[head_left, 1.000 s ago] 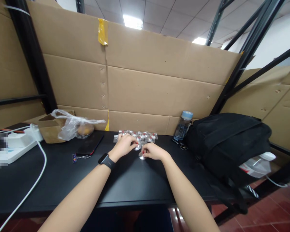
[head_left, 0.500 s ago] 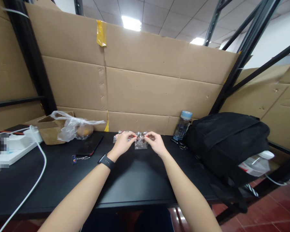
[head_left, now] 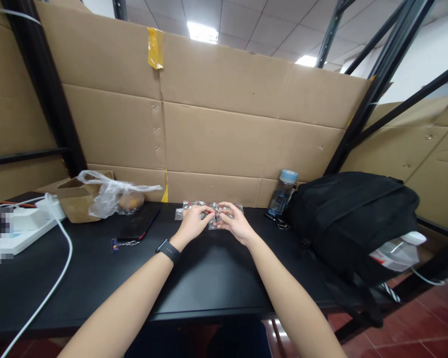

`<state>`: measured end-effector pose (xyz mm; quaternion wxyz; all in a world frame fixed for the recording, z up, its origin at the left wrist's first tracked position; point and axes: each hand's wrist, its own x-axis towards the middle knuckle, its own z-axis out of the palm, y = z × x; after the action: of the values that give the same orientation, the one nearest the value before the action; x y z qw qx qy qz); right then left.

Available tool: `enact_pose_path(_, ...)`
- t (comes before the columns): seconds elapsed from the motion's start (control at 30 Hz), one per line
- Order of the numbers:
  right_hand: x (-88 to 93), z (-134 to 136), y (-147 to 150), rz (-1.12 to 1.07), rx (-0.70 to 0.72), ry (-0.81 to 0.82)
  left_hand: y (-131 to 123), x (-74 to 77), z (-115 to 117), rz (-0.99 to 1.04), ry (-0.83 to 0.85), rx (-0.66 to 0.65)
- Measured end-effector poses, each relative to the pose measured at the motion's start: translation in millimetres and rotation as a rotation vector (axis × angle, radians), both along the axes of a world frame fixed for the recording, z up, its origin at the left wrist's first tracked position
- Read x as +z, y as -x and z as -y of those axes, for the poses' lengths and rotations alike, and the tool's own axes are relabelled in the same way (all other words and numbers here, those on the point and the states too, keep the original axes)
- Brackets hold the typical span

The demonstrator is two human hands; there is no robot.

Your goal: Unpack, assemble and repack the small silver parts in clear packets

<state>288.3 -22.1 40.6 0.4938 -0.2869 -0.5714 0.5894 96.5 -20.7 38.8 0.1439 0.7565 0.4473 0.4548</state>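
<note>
At the back of the black table, several small clear plastic packets [head_left: 179, 214] lie under and around both hands. My left hand [head_left: 194, 220], wearing a dark watch [head_left: 168, 249] on its wrist, is closed in a pinch with thumb and forefinger together. My right hand [head_left: 236, 223] faces it, its fingers curled and their tips nearly touching the left ones. Between the fingertips shows a small, dark, shiny thing [head_left: 217, 215], too small to name. Fingers cover much of it and of the packets.
A black phone [head_left: 138, 224] and keychain [head_left: 114, 245] lie left, near a tied plastic bag [head_left: 112, 196] and a cardboard box [head_left: 74, 201]. A white cable [head_left: 67, 253] crosses the left side. To the right stand a water bottle [head_left: 281, 194] and black backpack [head_left: 354, 219]. Cardboard [head_left: 216, 134] walls the back.
My hands have come closer together, the right moving left and its fingers spreading a little. More of the packets behind the right hand now shows.
</note>
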Motion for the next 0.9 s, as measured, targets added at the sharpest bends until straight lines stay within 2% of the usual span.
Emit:
enact_pose_path(0.2,9.0,1,-4,0.004,-0.03,-0.011,4,-1.7,-3,-0.021,0.012,0.005)
enact_pose_path(0.3,12.4,-3,-13,0.072,-0.14,-0.071,7,-8.4,-4,-0.214,0.034,-0.02)
enact_pose_path(0.4,14.2,-9,-27,0.3,-0.256,-0.197,7,-17.2,-3,-0.447,0.106,-0.128)
enact_pose_path(0.53,15.8,-13,-50,0.806,-0.345,-0.49,2,-20.0,2,-0.583,0.156,-0.307)
enact_pose_path(0.63,19.0,-12,-64,1.032,-0.272,-0.501,-2,-15.8,9,-0.638,0.16,-0.371)
enact_pose_path(0.9,28.3,-6,-75,1.214,0.02,-0.306,-10,-13.5,20,-0.737,0.278,-0.342)
